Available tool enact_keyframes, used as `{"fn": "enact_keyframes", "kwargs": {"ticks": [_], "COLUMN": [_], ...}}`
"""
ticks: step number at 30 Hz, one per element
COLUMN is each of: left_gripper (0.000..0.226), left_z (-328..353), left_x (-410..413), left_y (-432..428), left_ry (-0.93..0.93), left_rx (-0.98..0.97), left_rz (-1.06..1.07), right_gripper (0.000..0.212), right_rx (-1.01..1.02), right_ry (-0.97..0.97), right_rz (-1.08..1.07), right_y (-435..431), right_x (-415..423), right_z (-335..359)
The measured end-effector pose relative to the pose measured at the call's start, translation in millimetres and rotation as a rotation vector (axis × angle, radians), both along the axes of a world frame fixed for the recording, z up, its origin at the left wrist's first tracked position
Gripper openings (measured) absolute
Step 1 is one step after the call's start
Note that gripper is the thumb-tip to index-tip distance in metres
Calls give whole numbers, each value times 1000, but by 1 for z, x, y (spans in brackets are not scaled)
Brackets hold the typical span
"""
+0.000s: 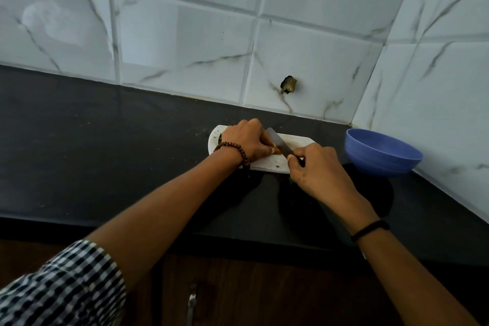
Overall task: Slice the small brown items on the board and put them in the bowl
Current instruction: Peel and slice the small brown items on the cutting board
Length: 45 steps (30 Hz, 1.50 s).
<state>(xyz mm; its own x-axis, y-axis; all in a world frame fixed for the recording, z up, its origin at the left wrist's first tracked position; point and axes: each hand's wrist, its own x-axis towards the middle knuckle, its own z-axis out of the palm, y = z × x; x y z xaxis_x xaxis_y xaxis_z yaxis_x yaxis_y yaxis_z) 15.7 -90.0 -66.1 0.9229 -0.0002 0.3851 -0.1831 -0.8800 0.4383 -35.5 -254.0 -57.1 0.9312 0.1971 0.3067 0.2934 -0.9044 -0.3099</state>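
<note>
A white board lies on the black surface, close to the tiled wall. Two bare hands work over it.

The left hand rests on the left part of the board. Its fingers are curled and pressed close together, and they pinch a small brown item down on the board. Only a little yellow-brown end of the item peeks out past the fingertips. The hand hides the rest.

The right hand grips a knife at the near edge of the board. Its fingers are curled tight round the handle, which is mostly hidden. The grey blade points away toward the wall and stands right beside the left fingertips, touching the brown item.

A blue bowl stands on the surface to the right of the board, near the corner of the walls. It does not touch the board. Its bottom cannot be seen.

A string of brown beads goes round the left wrist. A thin black band goes round the right wrist. A checked sleeve covers the upper left arm. One wall tile has a dark hole in it, behind the board. Below the surface there is a brown cupboard with a metal handle.
</note>
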Motion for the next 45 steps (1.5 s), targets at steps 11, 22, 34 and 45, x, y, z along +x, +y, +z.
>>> {"fn": "enact_keyframes", "kwargs": {"ticks": [11, 22, 34, 45], "left_gripper": [37, 32, 23, 28], "left_z": [-6, -7, -6, -8], "left_x": [9, 7, 2, -1], "left_y": [0, -2, -1, -2], "left_ry": [-9, -26, -42, -51], "left_rx": [50, 62, 85, 86], "left_rz": [50, 71, 26, 34], "right_gripper": [27, 26, 26, 25], "right_rx": [-69, -1, -100, -216], "right_ry": [37, 79, 170, 154], "right_rz": [-33, -2, -34, 2], "right_y": [7, 6, 12, -19], "right_x": [9, 0, -9, -52], "right_z": [2, 12, 11, 29]}}
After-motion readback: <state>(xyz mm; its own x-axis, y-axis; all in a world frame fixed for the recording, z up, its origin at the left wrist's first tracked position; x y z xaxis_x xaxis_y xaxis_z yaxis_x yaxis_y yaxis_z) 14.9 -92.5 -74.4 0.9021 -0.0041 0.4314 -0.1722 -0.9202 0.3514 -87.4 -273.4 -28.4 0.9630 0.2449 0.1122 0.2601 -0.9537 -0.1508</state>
